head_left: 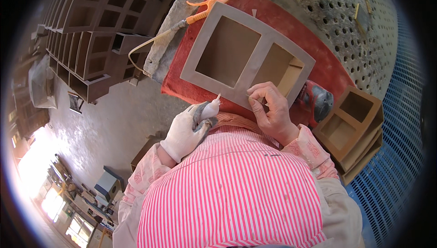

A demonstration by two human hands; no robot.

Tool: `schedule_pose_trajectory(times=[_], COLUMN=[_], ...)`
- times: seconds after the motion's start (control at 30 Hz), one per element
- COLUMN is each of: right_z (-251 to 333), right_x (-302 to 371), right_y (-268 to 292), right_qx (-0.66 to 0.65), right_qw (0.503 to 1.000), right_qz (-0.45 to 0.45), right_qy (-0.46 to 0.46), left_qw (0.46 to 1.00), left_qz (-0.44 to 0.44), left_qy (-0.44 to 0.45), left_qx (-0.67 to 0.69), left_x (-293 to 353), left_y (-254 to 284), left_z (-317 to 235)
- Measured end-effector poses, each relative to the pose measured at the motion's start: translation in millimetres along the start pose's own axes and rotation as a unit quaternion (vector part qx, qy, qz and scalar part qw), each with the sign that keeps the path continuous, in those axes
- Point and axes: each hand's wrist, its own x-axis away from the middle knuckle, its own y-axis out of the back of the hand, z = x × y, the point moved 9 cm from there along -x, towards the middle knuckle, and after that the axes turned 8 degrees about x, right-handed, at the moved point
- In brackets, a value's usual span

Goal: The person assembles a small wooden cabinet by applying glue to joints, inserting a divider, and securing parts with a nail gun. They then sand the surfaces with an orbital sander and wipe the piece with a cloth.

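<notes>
— The hands?
— Gloved left hand (pixel 189 129) curled around a small pale tube; bare right hand (pixel 271 111) pinches the two-compartment box (pixel 246 54) edge.
— Where?
— On the red-clothed surface (pixel 327 66); stacked boxes (pixel 91 25) stand behind.

The two-opening frame (pixel 248 50) looks like matt, smooth fibreboard in grey-brown, lying on a rough red cloth (pixel 327 66) that covers a perforated board (pixel 355 25) with a dull, dusty face. The left hand (pixel 189 129) wears a white woven fabric glove with a grey coated palm, the right hand (pixel 272 111) is bare, and the apron (pixel 227 189) is pink-and-white striped cloth. At the far left, the air gun (pixel 205 11) has a glossy orange plastic grip, and at the near right the stacked boxes (pixel 355 127) show the same matt board.
</notes>
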Motion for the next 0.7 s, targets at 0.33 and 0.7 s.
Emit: schedule_pose_trajectory(times=[0.33,0.7], right_z=[4.8,4.1], right_x=[3.0,2.9], right_y=[-1.7,-1.1], right_qx=[0.036,0.026], right_qw=[0.997,0.997], right_qz=[-0.007,-0.003], right_qy=[0.061,0.067], left_qw=[0.999,0.99], left_qz=[0.001,-0.015], left_qy=[0.044,0.13], left_qx=[-0.003,0.048], left_x=[-3.2,2.3], left_y=[-8.3,-13.1], left_z=[-8.4,3.7])
